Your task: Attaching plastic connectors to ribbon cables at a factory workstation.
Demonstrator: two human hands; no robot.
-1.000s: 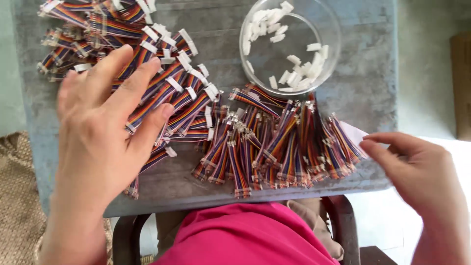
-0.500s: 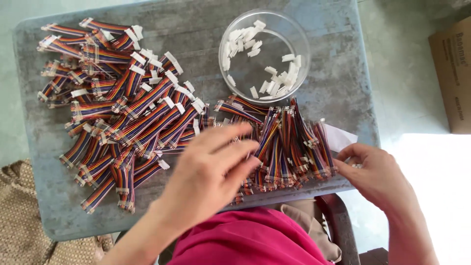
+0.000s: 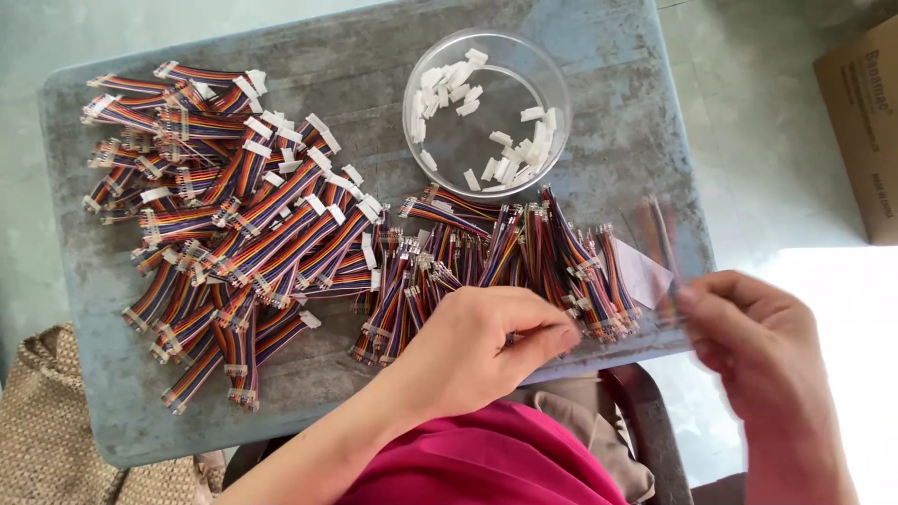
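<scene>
Upright, blurred ribbon cable (image 3: 659, 245) in right hand (image 3: 758, 360)

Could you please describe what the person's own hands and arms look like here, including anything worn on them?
Both hands are bare: the left hand and the right hand show no gloves, rings or watch. The left forearm is uncovered as far as the picture shows, with no sleeve or bracelet in view. The right wrist, too, appears bare. Fingernails look short and unpainted. A pink garment lies below the arms.
</scene>
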